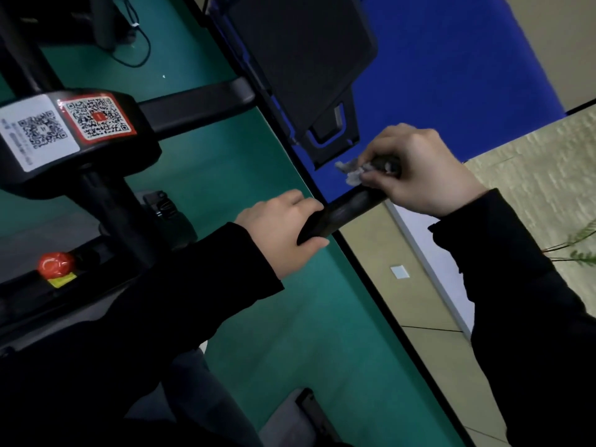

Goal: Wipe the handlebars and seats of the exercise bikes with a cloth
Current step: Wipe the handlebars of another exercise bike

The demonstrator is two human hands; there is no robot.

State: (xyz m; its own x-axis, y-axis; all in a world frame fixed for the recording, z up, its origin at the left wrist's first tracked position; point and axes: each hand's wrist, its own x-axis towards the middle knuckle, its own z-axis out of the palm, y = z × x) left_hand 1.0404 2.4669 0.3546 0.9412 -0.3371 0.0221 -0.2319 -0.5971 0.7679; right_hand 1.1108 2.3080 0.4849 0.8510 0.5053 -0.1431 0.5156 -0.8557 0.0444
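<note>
on the handlebar (348,210), left hand (277,229) fingers curl round it; right hand (422,175) fingers clamp cloth (353,171)

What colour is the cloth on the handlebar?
Pale greyish white; the cloth shows in the head view, bunched under the right hand.

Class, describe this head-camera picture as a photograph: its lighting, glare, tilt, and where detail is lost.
Head view: dim overall, the black sleeves and bike frame sinking into near-featureless dark; strongly tilted, the floor line running diagonally; glare on the red QR sticker and the red knob; the cloth under the right hand on the handlebar looks soft, its texture barely readable.
</note>
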